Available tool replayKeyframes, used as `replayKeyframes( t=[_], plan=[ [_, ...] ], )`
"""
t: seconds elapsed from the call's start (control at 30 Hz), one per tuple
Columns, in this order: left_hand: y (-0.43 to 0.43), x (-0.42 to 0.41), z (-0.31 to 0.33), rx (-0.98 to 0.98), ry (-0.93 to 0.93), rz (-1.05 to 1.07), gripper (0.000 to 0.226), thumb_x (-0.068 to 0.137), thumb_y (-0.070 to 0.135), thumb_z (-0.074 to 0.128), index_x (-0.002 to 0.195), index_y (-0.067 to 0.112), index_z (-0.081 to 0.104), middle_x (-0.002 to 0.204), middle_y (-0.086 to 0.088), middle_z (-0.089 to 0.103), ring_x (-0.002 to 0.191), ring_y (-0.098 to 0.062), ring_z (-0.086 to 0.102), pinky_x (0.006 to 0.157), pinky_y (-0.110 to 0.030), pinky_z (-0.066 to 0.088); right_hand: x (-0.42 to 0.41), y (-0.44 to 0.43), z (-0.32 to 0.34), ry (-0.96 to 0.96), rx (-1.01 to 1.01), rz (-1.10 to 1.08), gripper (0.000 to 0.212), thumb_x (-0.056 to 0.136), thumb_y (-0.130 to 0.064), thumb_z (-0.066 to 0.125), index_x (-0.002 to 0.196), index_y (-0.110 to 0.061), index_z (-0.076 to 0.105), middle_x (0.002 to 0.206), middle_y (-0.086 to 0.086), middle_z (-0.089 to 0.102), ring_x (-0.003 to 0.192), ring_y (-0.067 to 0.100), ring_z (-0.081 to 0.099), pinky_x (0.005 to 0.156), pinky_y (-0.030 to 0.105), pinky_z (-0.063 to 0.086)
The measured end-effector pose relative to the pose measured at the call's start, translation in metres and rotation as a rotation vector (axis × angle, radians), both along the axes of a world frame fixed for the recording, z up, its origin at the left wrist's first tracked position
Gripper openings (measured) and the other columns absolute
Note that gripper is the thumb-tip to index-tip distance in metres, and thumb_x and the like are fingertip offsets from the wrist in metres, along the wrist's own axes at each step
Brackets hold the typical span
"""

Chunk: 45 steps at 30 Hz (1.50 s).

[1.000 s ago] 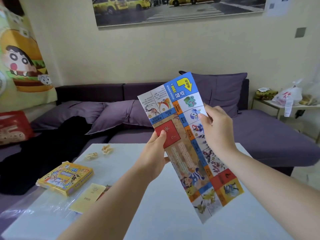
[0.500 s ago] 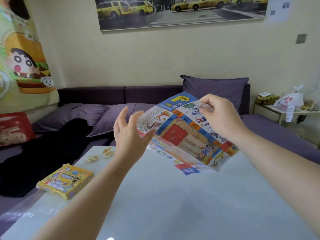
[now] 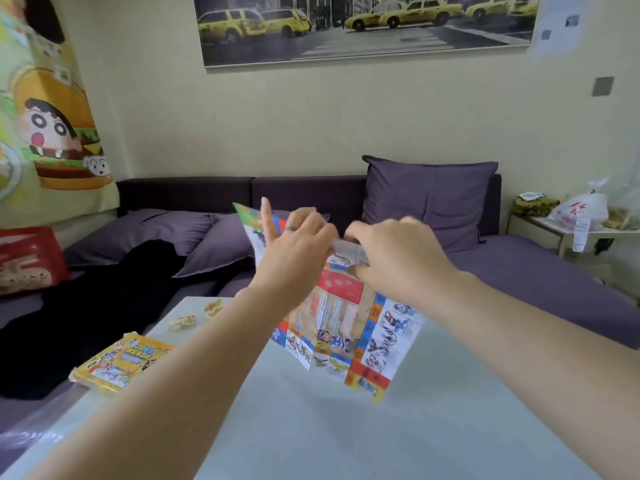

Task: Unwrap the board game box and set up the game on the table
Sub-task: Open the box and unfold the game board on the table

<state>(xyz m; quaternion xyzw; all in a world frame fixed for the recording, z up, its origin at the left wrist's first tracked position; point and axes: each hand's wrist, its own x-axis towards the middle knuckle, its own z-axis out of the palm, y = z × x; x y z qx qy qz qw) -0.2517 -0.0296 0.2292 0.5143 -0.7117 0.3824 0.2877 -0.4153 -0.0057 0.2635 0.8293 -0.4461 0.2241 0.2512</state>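
A colourful folded paper game board (image 3: 343,323) hangs in the air above the white table (image 3: 311,427), partly unfolded, its lower end toward me. My left hand (image 3: 294,251) pinches its upper fold, with one finger sticking straight up. My right hand (image 3: 391,261) pinches the same top edge from the right, fingers curled over the paper. The hands nearly touch and hide the board's top. The yellow game box (image 3: 121,363) lies at the table's left edge.
Two crumpled yellowish wrapper scraps (image 3: 197,315) lie at the table's far left. Clear plastic film (image 3: 31,434) drapes over the near left corner. A purple sofa (image 3: 519,271) with pillows stands behind the table, and a side table (image 3: 554,226) with bags at the right.
My left hand, which was off the board half a second ago, has come back and taken the top fold beside my right hand. The board has swung from nearly flat to hanging down.
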Motion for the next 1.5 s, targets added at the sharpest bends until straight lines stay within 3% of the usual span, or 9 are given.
replayKeyframes(
  t=[0.17, 0.3, 0.53, 0.63, 0.87, 0.97, 1.07, 1.2, 1.5],
  plan=[
    [0.003, -0.007, 0.0, 0.002, 0.133, -0.056, 0.063, 0.082, 0.021, 0.064, 0.137, 0.028, 0.035, 0.142, -0.003, 0.039, 0.138, -0.026, 0.028, 0.108, -0.063, 0.005, -0.013, -0.027, -0.019, -0.291, 0.184, -0.037, 0.014, 0.09, -0.023, 0.052, 0.078, -0.017, 0.048, 0.073, 0.003, 0.048, 0.08, 0.035, 0.057, 0.06, 0.033, 0.035],
    [0.004, 0.005, -0.043, 0.381, 0.131, 0.116, 0.067, 0.095, 0.041, 0.043, 0.149, 0.039, 0.002, 0.158, 0.003, -0.005, 0.145, -0.023, -0.01, 0.108, -0.059, -0.013, -0.045, -0.057, -0.041, -0.644, 0.401, -0.032, 0.034, 0.086, -0.021, 0.061, 0.061, -0.012, 0.04, 0.057, 0.002, 0.043, 0.061, 0.025, 0.042, 0.051, 0.032, 0.031],
    [-0.012, 0.018, -0.156, 1.043, 0.14, 0.234, 0.059, 0.097, 0.054, 0.028, 0.149, 0.039, 0.003, 0.158, 0.008, -0.011, 0.146, -0.023, -0.011, 0.11, -0.061, -0.007, -0.087, -0.092, -0.11, -0.881, 0.763, -0.207, 0.015, 0.088, -0.015, 0.061, 0.081, -0.002, 0.063, 0.064, 0.005, 0.05, 0.054, 0.016, 0.041, 0.05, 0.026, 0.033],
    [-0.019, 0.015, -0.195, 1.187, 0.128, 0.204, 0.059, 0.096, 0.055, 0.028, 0.148, 0.04, 0.005, 0.158, 0.009, -0.004, 0.146, -0.025, -0.005, 0.112, -0.06, -0.005, -0.098, -0.107, -0.15, -0.887, 0.877, -0.287, 0.024, 0.088, -0.013, 0.062, 0.104, 0.004, 0.066, 0.089, 0.016, 0.065, 0.079, 0.027, 0.059, 0.068, 0.031, 0.043],
    [-0.028, 0.014, -0.252, 1.297, 0.118, 0.25, 0.06, 0.096, 0.053, 0.032, 0.149, 0.036, 0.008, 0.158, 0.0, -0.008, 0.145, -0.029, -0.006, 0.112, -0.059, 0.002, -0.11, -0.131, -0.231, -0.852, 1.023, -0.415, 0.02, 0.088, -0.014, 0.065, 0.104, -0.002, 0.066, 0.089, 0.012, 0.065, 0.072, 0.022, 0.056, 0.064, 0.028, 0.04],
    [-0.035, 0.018, -0.263, 1.298, 0.164, 0.269, 0.064, 0.096, 0.055, 0.03, 0.149, 0.034, 0.002, 0.158, 0.0, -0.008, 0.146, -0.031, -0.003, 0.113, -0.057, 0.004, -0.113, -0.139, -0.253, -0.771, 0.905, -0.488, 0.037, 0.086, -0.023, 0.067, 0.118, -0.009, 0.057, 0.107, 0.011, 0.064, 0.093, 0.03, 0.059, 0.079, 0.036, 0.046],
    [-0.04, 0.023, -0.274, 1.285, 0.174, 0.299, 0.068, 0.095, 0.058, 0.026, 0.149, 0.03, -0.004, 0.159, -0.001, -0.006, 0.145, -0.029, 0.002, 0.113, -0.055, 0.007, -0.105, -0.133, -0.263, -0.381, 0.688, -0.535, 0.064, 0.084, -0.035, 0.066, 0.139, -0.021, 0.037, 0.129, 0.009, 0.051, 0.118, 0.032, 0.046, 0.091, 0.04, 0.041],
    [-0.048, 0.028, -0.281, 1.239, 0.149, 0.362, 0.069, 0.094, 0.06, 0.022, 0.15, 0.027, -0.002, 0.158, -0.003, 0.0, 0.144, -0.03, 0.006, 0.113, -0.056, 0.008, -0.091, -0.126, -0.282, 0.202, 0.74, -0.489, 0.059, 0.091, -0.053, 0.047, 0.143, -0.031, 0.032, 0.153, 0.001, 0.025, 0.143, 0.025, 0.013, 0.114, 0.051, 0.012],
    [-0.054, 0.038, -0.286, 1.182, 0.229, 0.409, 0.066, 0.093, 0.06, 0.025, 0.149, 0.028, 0.008, 0.156, -0.007, 0.008, 0.143, -0.032, 0.012, 0.114, -0.055, 0.01, -0.079, -0.137, -0.303, 0.133, 0.994, -0.444, 0.065, 0.098, -0.054, 0.024, 0.152, -0.022, 0.005, 0.16, 0.005, 0.002, 0.146, 0.025, 0.007, 0.116, 0.045, 0.019]
  ],
)
